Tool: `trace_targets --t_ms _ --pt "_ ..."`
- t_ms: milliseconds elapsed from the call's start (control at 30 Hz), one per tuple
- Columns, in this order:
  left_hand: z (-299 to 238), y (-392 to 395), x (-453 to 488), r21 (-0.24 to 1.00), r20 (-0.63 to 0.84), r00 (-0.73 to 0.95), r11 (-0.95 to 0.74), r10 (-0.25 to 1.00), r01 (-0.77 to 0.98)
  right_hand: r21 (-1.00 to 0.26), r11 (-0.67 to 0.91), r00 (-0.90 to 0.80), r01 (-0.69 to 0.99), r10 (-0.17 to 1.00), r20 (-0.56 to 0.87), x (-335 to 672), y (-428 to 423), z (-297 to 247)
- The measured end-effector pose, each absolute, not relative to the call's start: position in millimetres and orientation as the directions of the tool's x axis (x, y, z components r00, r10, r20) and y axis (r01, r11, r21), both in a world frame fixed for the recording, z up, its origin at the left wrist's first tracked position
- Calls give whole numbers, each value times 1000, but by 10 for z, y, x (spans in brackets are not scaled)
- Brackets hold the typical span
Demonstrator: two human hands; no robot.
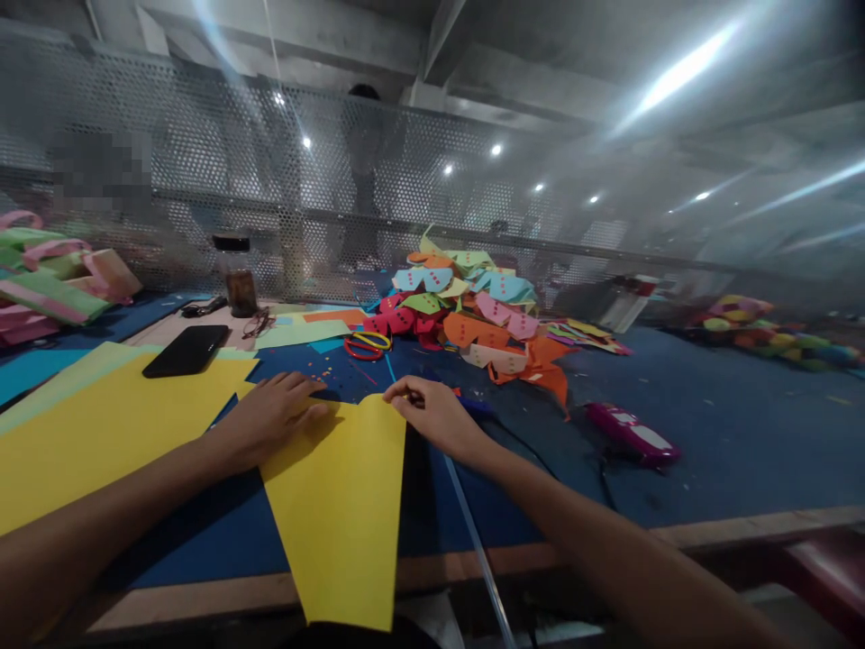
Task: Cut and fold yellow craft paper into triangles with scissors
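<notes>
A yellow sheet of paper (341, 514) lies in front of me, its near end reaching past the table's edge. My left hand (274, 419) rests flat on its far left part with the fingers stretched out. At the far right corner my right hand (432, 415) pinches the sheet between thumb and fingers, and the paper bulges up slightly there. Just beyond my hands are red and yellow loops (367, 345) that look like scissor handles. A long translucent stick (469, 523) runs under my right wrist and past the table's edge.
Left are larger yellow sheets (128, 424), a black phone (187, 351) and a jar (239, 279). Colourful cut-paper masks (483, 315) are heaped ahead. A purple device (632, 434) with a cord lies right. Perforated metal panels (419, 180) stand behind the table.
</notes>
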State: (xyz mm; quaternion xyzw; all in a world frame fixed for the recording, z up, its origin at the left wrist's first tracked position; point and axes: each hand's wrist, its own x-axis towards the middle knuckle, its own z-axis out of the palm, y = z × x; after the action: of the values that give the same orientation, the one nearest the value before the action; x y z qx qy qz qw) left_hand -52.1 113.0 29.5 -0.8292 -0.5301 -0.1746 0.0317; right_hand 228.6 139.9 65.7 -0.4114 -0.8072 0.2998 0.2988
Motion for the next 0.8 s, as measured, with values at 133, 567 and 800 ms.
trace_targets --t_ms 133,567,800 --pt "349 1134 -620 122 317 349 -402 882 907 -724 516 -429 457 841 329 2303 1442 652" --pt "445 1278 -789 404 267 240 -335 933 851 -736 535 -417 414 831 369 2322 1464 629" --pt "661 1344 -1040 376 295 170 -278 940 884 -808 480 -510 341 817 270 2164 1520 645"
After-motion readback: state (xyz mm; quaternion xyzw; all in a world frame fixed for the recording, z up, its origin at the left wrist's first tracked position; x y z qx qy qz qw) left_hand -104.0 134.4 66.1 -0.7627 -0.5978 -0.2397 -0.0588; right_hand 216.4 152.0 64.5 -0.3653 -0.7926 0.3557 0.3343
